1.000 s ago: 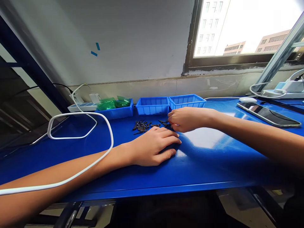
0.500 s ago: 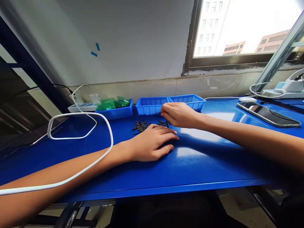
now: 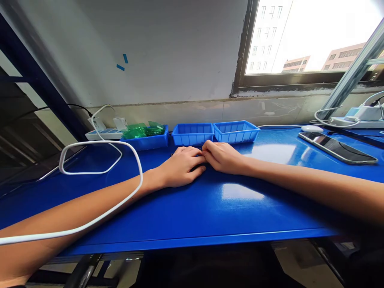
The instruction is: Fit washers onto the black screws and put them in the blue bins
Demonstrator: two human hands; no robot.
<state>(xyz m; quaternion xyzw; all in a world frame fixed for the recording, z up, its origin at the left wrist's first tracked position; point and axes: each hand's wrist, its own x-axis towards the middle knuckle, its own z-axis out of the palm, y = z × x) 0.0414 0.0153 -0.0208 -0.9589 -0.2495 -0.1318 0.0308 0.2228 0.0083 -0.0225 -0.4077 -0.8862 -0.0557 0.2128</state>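
Hands meet over the screws: left hand (image 3: 180,168) cupped palm-down, right hand (image 3: 222,157) fingers curled at it, grip unclear. Gathering step; screws hidden beneath, trays (image 3: 193,134) just beyond.

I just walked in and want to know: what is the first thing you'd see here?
Two bare hands, the left hand and the right hand, meet fingertip to fingertip in the middle of a shiny blue table. Just behind them stand three blue bins, the left one holding green bags. A white cable loops across the left forearm.
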